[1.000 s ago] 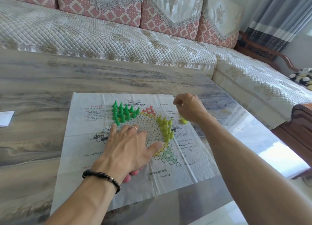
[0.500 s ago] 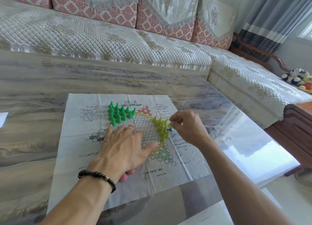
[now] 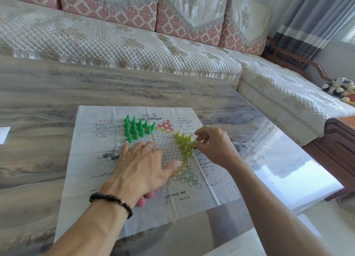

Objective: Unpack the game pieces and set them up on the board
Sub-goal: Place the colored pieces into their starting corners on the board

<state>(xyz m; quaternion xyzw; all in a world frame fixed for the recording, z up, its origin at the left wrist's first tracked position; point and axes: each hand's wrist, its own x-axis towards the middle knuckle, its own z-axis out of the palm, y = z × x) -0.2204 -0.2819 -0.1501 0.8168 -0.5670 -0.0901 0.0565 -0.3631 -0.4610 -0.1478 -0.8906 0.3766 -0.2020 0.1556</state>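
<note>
A paper Chinese-checkers board [image 3: 99,179] lies flat on the table. Several green cone pieces [image 3: 137,128] stand on its far-left point. Several yellow-green cone pieces [image 3: 183,143] stand on its right point. My left hand [image 3: 142,167] rests flat on the board's middle, fingers spread, with pink pieces [image 3: 146,198] partly hidden under the palm. At the right edge of the yellow-green group, my right hand [image 3: 213,144] pinches a yellow-green piece [image 3: 192,144]. One more yellow-green piece [image 3: 207,125] peeks out behind that hand.
The marble-patterned table [image 3: 57,90] has a glossy right corner and front edge near my arms. A white slip of paper [image 3: 3,134] lies at the far left. A quilted sofa [image 3: 115,38] runs behind and to the right, with plush toys [image 3: 342,89] on it.
My right hand came in from the board's right margin to the yellow-green group, carrying a piece down among them. My left hand stayed flat on the board.
</note>
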